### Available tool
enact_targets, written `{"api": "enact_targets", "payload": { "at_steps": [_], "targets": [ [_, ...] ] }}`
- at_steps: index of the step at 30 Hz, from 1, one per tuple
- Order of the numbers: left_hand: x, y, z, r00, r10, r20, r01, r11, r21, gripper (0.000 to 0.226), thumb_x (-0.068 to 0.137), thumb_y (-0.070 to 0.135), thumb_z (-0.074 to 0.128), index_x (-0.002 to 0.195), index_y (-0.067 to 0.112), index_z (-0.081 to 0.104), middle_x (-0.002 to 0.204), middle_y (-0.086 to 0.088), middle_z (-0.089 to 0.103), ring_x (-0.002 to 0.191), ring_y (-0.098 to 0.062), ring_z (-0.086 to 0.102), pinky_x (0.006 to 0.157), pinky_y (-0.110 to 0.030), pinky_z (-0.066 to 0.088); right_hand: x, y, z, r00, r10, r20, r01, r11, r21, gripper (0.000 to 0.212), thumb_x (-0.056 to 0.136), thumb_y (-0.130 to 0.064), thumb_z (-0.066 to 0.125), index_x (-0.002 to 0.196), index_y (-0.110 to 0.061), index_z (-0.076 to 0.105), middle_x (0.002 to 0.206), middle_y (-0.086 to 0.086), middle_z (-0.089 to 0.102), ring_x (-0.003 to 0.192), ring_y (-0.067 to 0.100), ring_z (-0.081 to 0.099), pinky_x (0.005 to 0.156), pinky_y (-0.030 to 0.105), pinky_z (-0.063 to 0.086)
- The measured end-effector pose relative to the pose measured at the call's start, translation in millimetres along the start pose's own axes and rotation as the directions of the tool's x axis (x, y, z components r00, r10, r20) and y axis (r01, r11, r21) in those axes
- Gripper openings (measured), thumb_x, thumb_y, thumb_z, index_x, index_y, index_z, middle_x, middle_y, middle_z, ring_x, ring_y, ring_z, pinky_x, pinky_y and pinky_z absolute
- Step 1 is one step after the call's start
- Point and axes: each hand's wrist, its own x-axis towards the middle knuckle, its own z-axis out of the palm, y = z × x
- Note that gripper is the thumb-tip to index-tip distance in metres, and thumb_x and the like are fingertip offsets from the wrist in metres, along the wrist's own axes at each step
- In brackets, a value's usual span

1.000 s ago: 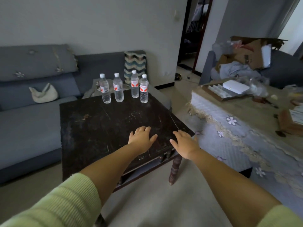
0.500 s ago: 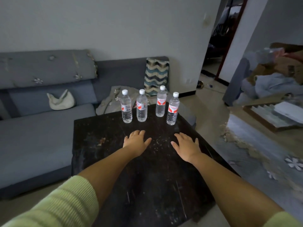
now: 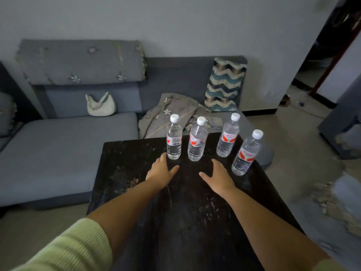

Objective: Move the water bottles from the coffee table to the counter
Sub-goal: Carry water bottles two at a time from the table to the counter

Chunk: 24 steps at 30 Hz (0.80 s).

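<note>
Several clear water bottles with white caps and red labels stand upright along the far edge of the dark coffee table (image 3: 121,165). The leftmost bottle (image 3: 173,140) stands just beyond my left hand (image 3: 161,170), whose fingertips reach close to its base. A second bottle (image 3: 197,142) is beside it. Further right stand a third bottle (image 3: 227,141) and the rightmost bottle (image 3: 246,156). My right hand (image 3: 218,175) hovers open between the second and rightmost bottles, touching none. Both hands have relaxed, spread fingers and hold nothing.
A grey sofa (image 3: 58,141) runs behind and left of the table, with a white handbag (image 3: 100,106), a crumpled grey cloth (image 3: 172,114) and a zigzag cushion (image 3: 224,87) on it. A doorway (image 3: 320,61) opens at the right. Bare floor lies right of the table.
I have stepped closer to the table. Both hands have advanced over the tabletop toward the bottles and now sit just short of them. The bottles have not moved.
</note>
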Motion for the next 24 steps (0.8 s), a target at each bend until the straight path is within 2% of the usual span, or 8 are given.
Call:
{"api": "enact_targets", "payload": {
  "at_steps": [4, 6, 9, 13, 15, 17, 20, 24],
  "targets": [
    [58.2, 3.0, 9.3, 0.987, -0.120, -0.106, 0.094, 0.970, -0.222, 0.096, 0.082, 0.043, 0.071, 0.153, 0.017, 0.012, 0.154, -0.011, 0.029, 0.141, -0.027, 0.031, 0.112, -0.045, 0.034, 73.2, -4.4, 7.8, 0.999, -0.005, -0.040, 0.014, 0.971, 0.238, 0.097, 0.082, -0.040, 0.073, 0.154, -0.013, 0.014, 0.160, 0.007, 0.021, 0.146, 0.023, 0.022, 0.116, 0.039, 0.025],
    [82.8, 5.2, 16.7, 0.978, -0.148, -0.148, 0.090, 0.937, -0.338, 0.103, 0.077, 0.039, 0.077, 0.153, 0.017, 0.011, 0.155, -0.010, 0.027, 0.142, -0.025, 0.029, 0.114, -0.045, 0.032, 102.6, -5.9, 12.4, 0.998, 0.012, -0.068, 0.016, 0.920, 0.391, 0.101, 0.078, -0.032, 0.078, 0.154, -0.015, 0.014, 0.159, 0.008, 0.023, 0.146, 0.023, 0.024, 0.115, 0.038, 0.026],
    [123.3, 4.8, 33.8, 0.975, -0.148, -0.166, 0.037, 0.844, -0.535, 0.105, 0.070, 0.030, 0.084, 0.151, 0.022, 0.018, 0.149, -0.003, 0.039, 0.135, -0.019, 0.041, 0.111, -0.041, 0.037, 148.9, -8.7, 26.5, 0.994, -0.005, -0.107, 0.065, 0.821, 0.567, 0.102, 0.071, -0.021, 0.084, 0.151, -0.014, 0.021, 0.151, 0.006, 0.036, 0.138, 0.021, 0.038, 0.114, 0.039, 0.034],
    [156.8, -3.4, 51.4, 0.968, -0.155, -0.198, 0.005, 0.799, -0.601, 0.093, 0.065, 0.031, 0.087, 0.139, 0.030, 0.032, 0.125, 0.012, 0.056, 0.113, -0.007, 0.056, 0.096, -0.029, 0.045, 179.6, -9.2, 44.6, 0.984, -0.026, -0.174, 0.125, 0.796, 0.592, 0.086, 0.070, -0.025, 0.085, 0.139, -0.024, 0.033, 0.123, -0.009, 0.052, 0.114, 0.010, 0.053, 0.092, 0.025, 0.042],
    [166.9, -4.6, 59.2, 0.954, -0.185, -0.234, 0.002, 0.789, -0.615, 0.070, 0.064, 0.033, 0.087, 0.117, 0.046, 0.043, 0.107, 0.022, 0.060, 0.101, 0.002, 0.060, 0.087, -0.022, 0.047, 191.5, -6.8, 47.6, 0.983, -0.030, -0.181, 0.135, 0.788, 0.601, 0.070, 0.071, -0.025, 0.084, 0.125, -0.030, 0.040, 0.113, -0.010, 0.057, 0.105, 0.010, 0.059, 0.085, 0.021, 0.045],
    [171.4, -3.0, 63.5, 0.939, -0.209, -0.274, -0.004, 0.787, -0.617, 0.059, 0.063, 0.034, 0.087, 0.100, 0.055, 0.045, 0.095, 0.025, 0.062, 0.092, 0.012, 0.061, 0.075, -0.010, 0.045, 200.4, -7.0, 45.7, 0.984, -0.039, -0.175, 0.139, 0.780, 0.611, 0.063, 0.071, -0.023, 0.083, 0.117, -0.033, 0.040, 0.104, -0.013, 0.058, 0.097, 0.005, 0.060, 0.079, 0.016, 0.045],
    [168.3, -0.8, 65.1, 0.939, -0.196, -0.282, -0.014, 0.800, -0.600, 0.059, 0.063, 0.034, 0.086, 0.096, 0.057, 0.044, 0.093, 0.026, 0.061, 0.085, 0.023, 0.056, 0.065, -0.001, 0.044, 204.0, -7.3, 43.5, 0.986, -0.036, -0.162, 0.131, 0.768, 0.627, 0.063, 0.072, -0.022, 0.083, 0.116, -0.033, 0.041, 0.095, -0.021, 0.055, 0.085, -0.006, 0.057, 0.072, 0.006, 0.039],
    [147.2, -4.8, 65.2, 0.947, -0.186, -0.261, -0.002, 0.812, -0.584, 0.055, 0.062, 0.032, 0.087, 0.095, 0.049, 0.046, 0.091, 0.025, 0.061, 0.081, 0.024, 0.056, 0.062, 0.003, 0.041, 189.1, -1.1, 44.9, 0.988, -0.021, -0.152, 0.112, 0.776, 0.621, 0.064, 0.071, -0.023, 0.084, 0.119, -0.030, 0.042, 0.095, -0.021, 0.055, 0.088, -0.002, 0.056, 0.075, 0.011, 0.041]
  ]
}}
